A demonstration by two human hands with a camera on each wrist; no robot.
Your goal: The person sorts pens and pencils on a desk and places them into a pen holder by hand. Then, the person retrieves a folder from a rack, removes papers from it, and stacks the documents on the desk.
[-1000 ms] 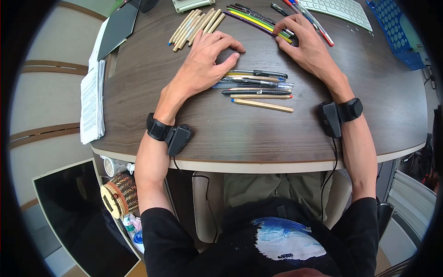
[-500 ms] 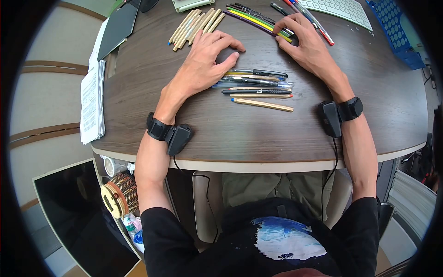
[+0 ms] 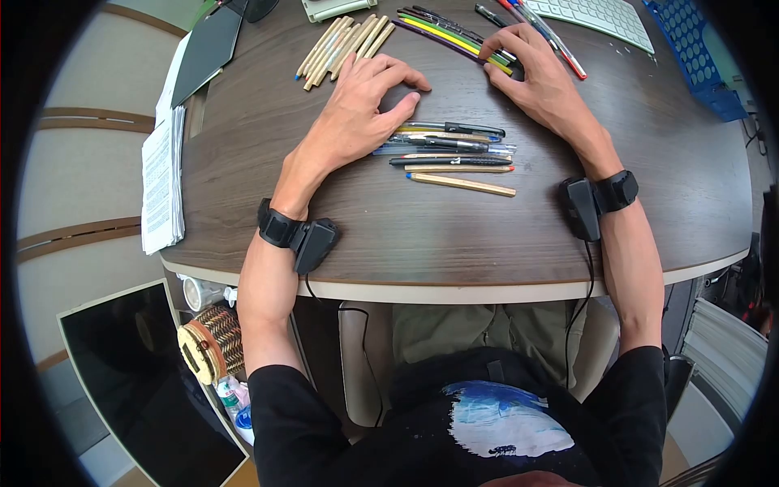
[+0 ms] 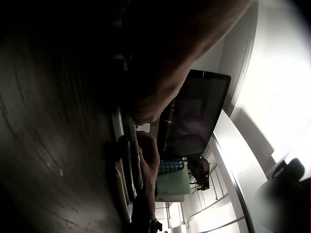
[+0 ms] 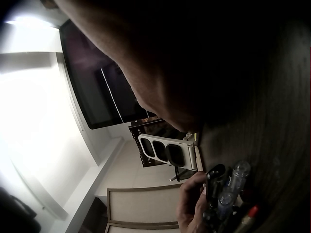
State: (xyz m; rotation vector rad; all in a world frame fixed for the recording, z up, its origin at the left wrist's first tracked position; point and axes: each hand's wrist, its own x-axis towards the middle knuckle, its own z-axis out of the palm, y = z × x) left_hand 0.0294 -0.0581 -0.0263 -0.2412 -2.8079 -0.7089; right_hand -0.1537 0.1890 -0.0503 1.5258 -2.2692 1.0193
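Note:
My left hand (image 3: 361, 109) rests on the desk with fingers loosely bent and nothing between them. Its thumb side lies at the left ends of a row of pens and wooden pencils (image 3: 461, 185), some partly hidden under it. Beyond its fingers is a bundle of wooden pencils (image 3: 345, 49). My right hand (image 3: 540, 77) is loosely curled, its fingertips at the near ends of a group of yellow, green, purple and black pencils (image 3: 442, 36). In the left wrist view the right hand (image 4: 148, 150) shows past dark pens; in the right wrist view the left hand (image 5: 192, 204) sits beside pen ends.
Red and blue pens (image 3: 560, 49) lie right of the right hand, below a white keyboard (image 3: 600, 20). A blue perforated basket (image 3: 694, 57) stands at the far right. Stacked papers (image 3: 164, 178) sit at the left edge. Cables run from both wrist cameras over the desk's near edge.

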